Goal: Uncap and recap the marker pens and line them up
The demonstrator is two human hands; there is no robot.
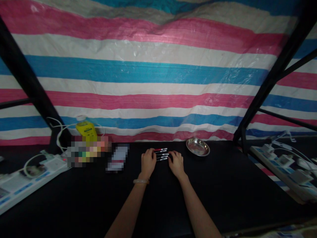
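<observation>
Several slim pens (pixel 162 154) lie side by side on the black table, a red one (pixel 159 150) at the far edge of the row and darker ones nearer me. My left hand (pixel 148 162), with a pale bangle (pixel 141 181) on its wrist, has its fingers curled against the left ends of the pens. From the other side, my right hand (pixel 176 162) closes its bent fingers on their clear and silver right ends. Part of the left ends is hidden under my left fingers.
Right of my hands sits a round metal dish (pixel 197 146). To the left are a blurred-out flat item (pixel 118 158), a pixelated colourful pile (pixel 88 151) and a yellow bottle (pixel 86 128). Power strips (pixel 32 178) with cables line both sides; striped sheeting (pixel 148 72) hangs behind.
</observation>
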